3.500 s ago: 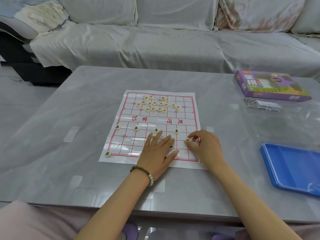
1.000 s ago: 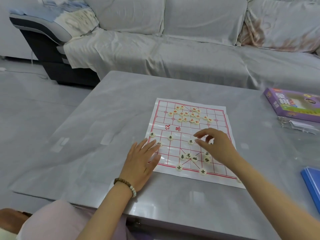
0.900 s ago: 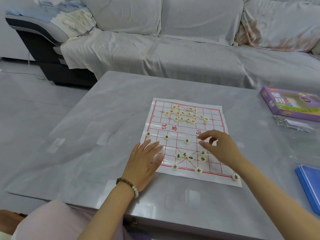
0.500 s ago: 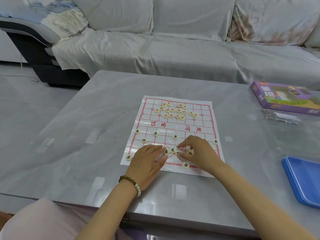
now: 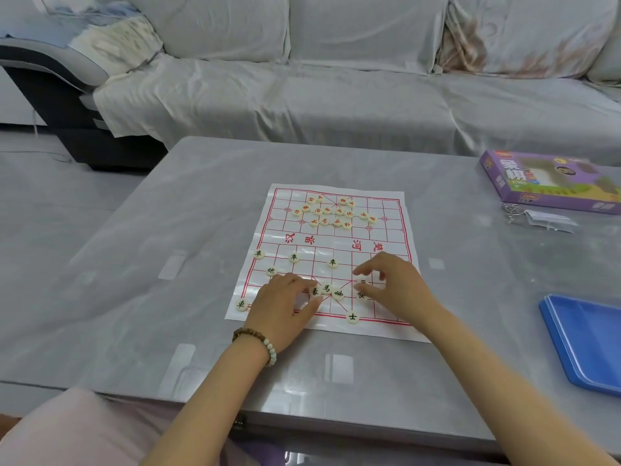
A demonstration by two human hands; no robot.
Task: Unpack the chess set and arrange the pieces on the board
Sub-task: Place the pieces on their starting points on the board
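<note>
Glossy white board sheet, red grid, lies flat on the shiny grey table. At the far end we see a huddle of round cream red-lettered discs, sixteen by our count, though they're tiny. The near half has eleven black-lettered discs in view. The left hand rests flat, fingers relaxed, on the near edge. The right hand hovers over two discs, thumb and forefinger parted, gripping nothing.
</note>
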